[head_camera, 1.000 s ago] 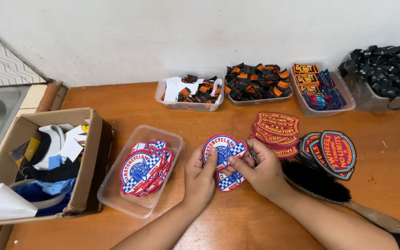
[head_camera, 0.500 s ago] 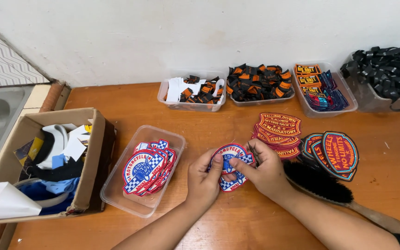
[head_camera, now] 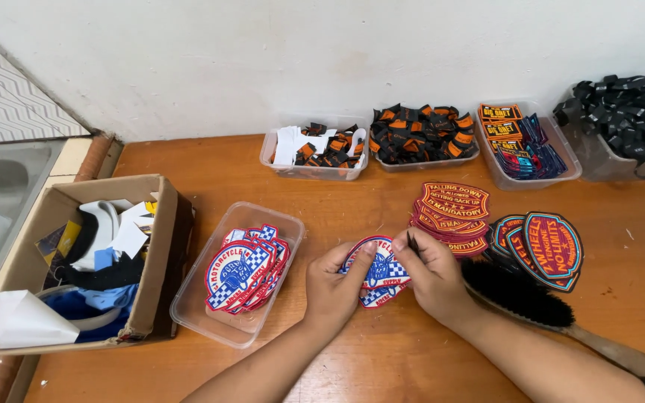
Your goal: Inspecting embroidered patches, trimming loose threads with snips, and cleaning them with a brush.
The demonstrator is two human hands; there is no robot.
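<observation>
Pinching a round blue, red and white patch (head_camera: 377, 273) from both sides, the left hand (head_camera: 335, 282) and right hand (head_camera: 433, 275) are closed on its edges, just above the wooden tabletop (head_camera: 225, 160) near the middle. At nine o'clock from the patch, a clear tray (head_camera: 188, 310) holds a stack of matching patches. At one o'clock lie red patches (head_camera: 453, 205); at three o'clock, a black brush (head_camera: 520, 292) beside oval patches (head_camera: 550, 248). A cardboard box (head_camera: 154, 283) sits farther out at nine o'clock.
</observation>
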